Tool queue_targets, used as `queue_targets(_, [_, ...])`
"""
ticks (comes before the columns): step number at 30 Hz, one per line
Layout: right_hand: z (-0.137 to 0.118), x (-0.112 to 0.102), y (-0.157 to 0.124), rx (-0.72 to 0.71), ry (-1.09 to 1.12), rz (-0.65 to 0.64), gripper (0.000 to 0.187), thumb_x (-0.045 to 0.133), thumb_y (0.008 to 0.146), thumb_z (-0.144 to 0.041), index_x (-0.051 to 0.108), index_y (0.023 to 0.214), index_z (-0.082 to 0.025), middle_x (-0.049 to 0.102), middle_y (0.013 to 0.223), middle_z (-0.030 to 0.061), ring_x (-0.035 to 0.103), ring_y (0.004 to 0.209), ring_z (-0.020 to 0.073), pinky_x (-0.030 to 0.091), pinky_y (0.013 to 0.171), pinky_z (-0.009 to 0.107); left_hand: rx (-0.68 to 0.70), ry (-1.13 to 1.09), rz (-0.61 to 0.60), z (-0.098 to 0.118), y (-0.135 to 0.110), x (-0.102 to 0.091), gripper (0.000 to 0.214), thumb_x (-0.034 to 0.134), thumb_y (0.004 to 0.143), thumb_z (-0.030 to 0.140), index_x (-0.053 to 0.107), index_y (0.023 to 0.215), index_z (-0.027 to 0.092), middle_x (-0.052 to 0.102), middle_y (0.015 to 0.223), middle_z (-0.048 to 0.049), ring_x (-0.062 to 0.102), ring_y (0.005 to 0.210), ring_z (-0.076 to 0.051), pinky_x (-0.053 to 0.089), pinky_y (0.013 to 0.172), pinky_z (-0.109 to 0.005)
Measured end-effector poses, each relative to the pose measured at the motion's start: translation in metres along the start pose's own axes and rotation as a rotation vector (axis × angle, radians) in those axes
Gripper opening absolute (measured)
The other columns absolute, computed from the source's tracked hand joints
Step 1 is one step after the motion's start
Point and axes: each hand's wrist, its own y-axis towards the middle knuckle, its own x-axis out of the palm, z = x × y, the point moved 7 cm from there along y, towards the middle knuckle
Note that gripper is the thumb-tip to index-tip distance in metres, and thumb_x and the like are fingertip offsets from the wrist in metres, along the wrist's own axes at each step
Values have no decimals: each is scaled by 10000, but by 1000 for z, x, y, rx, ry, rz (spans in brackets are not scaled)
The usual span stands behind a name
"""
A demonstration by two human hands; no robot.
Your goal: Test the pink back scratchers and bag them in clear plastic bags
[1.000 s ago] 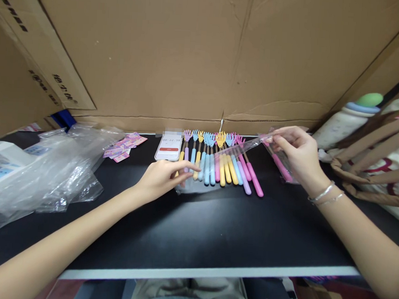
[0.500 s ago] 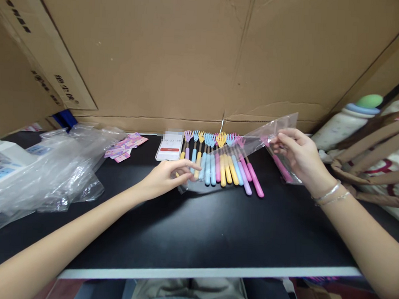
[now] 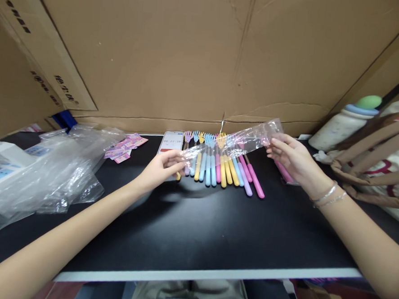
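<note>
A long, narrow clear plastic bag (image 3: 254, 137) is stretched level between my two hands. My left hand (image 3: 163, 166) pinches its left end, and my right hand (image 3: 292, 157) grips the other end with bent fingers. Behind and below the bag, a row of back scratchers (image 3: 223, 171) lies on the black table, with hand-shaped heads toward the cardboard and handles in pink, yellow, blue and purple. The bag covers parts of their shafts. Under my right hand lies a pink back scratcher (image 3: 283, 172) in clear wrapping, partly hidden by the hand.
To the left are a heap of clear plastic bags (image 3: 73, 169) and some pink printed cards (image 3: 125, 147). A phone (image 3: 171, 142) showing a timer lies behind my left hand. At right stand a white bottle (image 3: 339, 126) and a bag with brown straps (image 3: 364, 164). Cardboard (image 3: 158, 52) walls the back.
My left hand has moved up and left to the bag's end. The bag, slanted before, is now stretched nearly level; my right hand has shifted slightly left and down.
</note>
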Motion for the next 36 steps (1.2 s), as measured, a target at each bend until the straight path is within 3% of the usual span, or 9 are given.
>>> queue_targets(8, [3,10,-6,-18,-76,-65,327,781,613,-335,617,877,-233,647,823,-21,584,635,87,523,572,204,163,-6,381,16,-3,-39,232,622,756,337,551,898,169,590,787,-3,524,585,-73,450,527,-175])
queue_targets(12, [1,13,-7,-87,-160,-73,365,763,624,-385,586,902,-230,626,821,-15,586,639,105,514,563,231,371,297,450,34,-8,-49,165,570,824,324,582,906,182,591,810,-3,529,630,-83,435,558,-183])
queue_targets(15, [-8,17,-10,-235,-346,-88,346,702,692,-423,551,934,-228,607,808,-3,589,651,132,500,567,264,588,723,493,51,-18,-44,103,534,855,253,621,875,201,616,804,-1,537,648,-91,406,574,-197])
queue_targets(19, [-26,36,-26,-615,-1001,-149,158,564,825,-304,550,957,-219,627,859,47,589,745,191,474,635,325,911,1319,316,55,-29,-8,177,502,879,182,660,912,255,671,845,5,571,700,-115,360,558,-228])
queue_targets(21, [-25,49,-35,-774,-1321,-217,126,503,859,-242,565,963,-211,634,901,74,577,829,230,462,677,355,948,1457,206,50,-30,6,244,462,892,133,654,971,262,682,925,-3,593,767,-125,362,565,-236])
queue_targets(24, [-20,59,-42,-909,-1547,-310,140,471,879,-219,577,969,-202,633,900,88,546,899,260,454,713,371,923,1510,103,44,-30,20,278,444,891,99,638,1010,259,672,1015,-12,605,844,-135,381,595,-238])
queue_targets(28, [-9,59,-41,-909,-1636,-362,119,494,876,-229,588,941,-198,637,868,79,547,869,244,454,693,345,940,1494,38,42,-34,33,218,455,901,132,609,1010,240,676,950,0,604,825,-131,387,607,-238])
queue_targets(36, [8,49,-33,-682,-1681,-391,233,445,911,-294,602,1042,-182,623,868,81,597,741,185,451,671,291,909,1350,-174,30,-36,49,193,396,939,177,587,920,199,662,842,0,593,772,-111,406,650,-210])
